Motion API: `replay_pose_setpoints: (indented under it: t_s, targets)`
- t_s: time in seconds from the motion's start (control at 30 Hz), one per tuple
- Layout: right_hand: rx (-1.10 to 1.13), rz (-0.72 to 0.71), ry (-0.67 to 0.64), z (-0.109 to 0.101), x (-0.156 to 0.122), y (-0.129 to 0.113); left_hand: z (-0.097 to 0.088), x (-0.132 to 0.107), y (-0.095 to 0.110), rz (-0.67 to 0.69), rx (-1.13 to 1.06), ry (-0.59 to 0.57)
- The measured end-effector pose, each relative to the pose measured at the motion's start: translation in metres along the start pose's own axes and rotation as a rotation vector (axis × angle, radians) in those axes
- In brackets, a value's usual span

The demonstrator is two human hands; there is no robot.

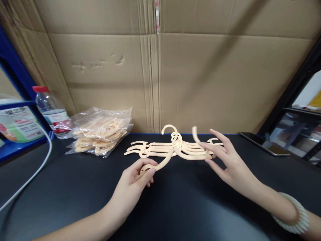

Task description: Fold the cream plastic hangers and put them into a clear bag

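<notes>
A cream-coloured plastic clothes hanger (pixel 164 163) with a hook at its top is raised at an angle over the table. My left hand (pixel 139 177) is closed around its left end, thumb on top. At the other end, my right hand (pixel 225 159) has its thumb and forefinger on the hanger, with the other fingers spread. A short curved piece (pixel 195 134) sticks up by the right forefinger; its joint is partly hidden by the fingers. Just behind lies a group of similar hangers (pixel 157 149), overlapping side by side on the dark table (pixel 175 207).
Clear bags of hanger parts (pixel 100 132) are piled at the back left, beside a red-capped bottle (pixel 54 112). A white cable (pixel 41 167) crosses the left side. A dark flat device (pixel 264 144) lies at the back right. Cardboard (pixel 225 83) walls off the back.
</notes>
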State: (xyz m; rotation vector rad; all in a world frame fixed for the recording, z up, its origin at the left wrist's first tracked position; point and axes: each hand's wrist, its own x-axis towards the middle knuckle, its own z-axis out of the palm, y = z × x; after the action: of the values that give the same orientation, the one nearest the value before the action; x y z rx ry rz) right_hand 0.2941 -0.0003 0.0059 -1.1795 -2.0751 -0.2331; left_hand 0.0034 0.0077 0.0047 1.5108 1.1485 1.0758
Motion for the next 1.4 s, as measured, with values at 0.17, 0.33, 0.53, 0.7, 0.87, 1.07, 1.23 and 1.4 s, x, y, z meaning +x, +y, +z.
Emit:
replay_pose_setpoints:
  t_s: [0.17,0.33,0.53,0.7,0.87,1.07,1.23,1.4]
  targets:
    - [0.226,0.106,-0.02,0.003,-0.001,0.0,0.0,-0.001,0.003,0.012,-0.003,0.012]
    - [0.41,0.292,-0.163,0.007,0.001,0.009,0.001,0.0,0.004,0.008,-0.047,0.021]
    - [1.001,0.617,-0.164,0.002,0.006,0.01,0.001,0.0,0.0,-0.012,-0.149,0.069]
    - [1.319,0.76,-0.126,0.003,0.005,0.014,0.003,-0.002,0.002,-0.041,-0.254,0.145]
    - [1.426,0.846,-0.104,0.007,0.004,0.019,0.005,-0.004,0.007,-0.057,-0.312,0.169]
    - [1.415,0.877,-0.009,0.014,0.003,0.018,0.007,-0.005,0.01,-0.082,-0.36,0.199]
    - [1.373,0.908,0.066,0.017,0.001,0.017,0.008,-0.005,0.01,-0.073,-0.355,0.17]
    - [1.29,0.811,-0.047,0.016,-0.001,0.007,0.008,-0.002,0.005,-0.044,-0.315,0.103]
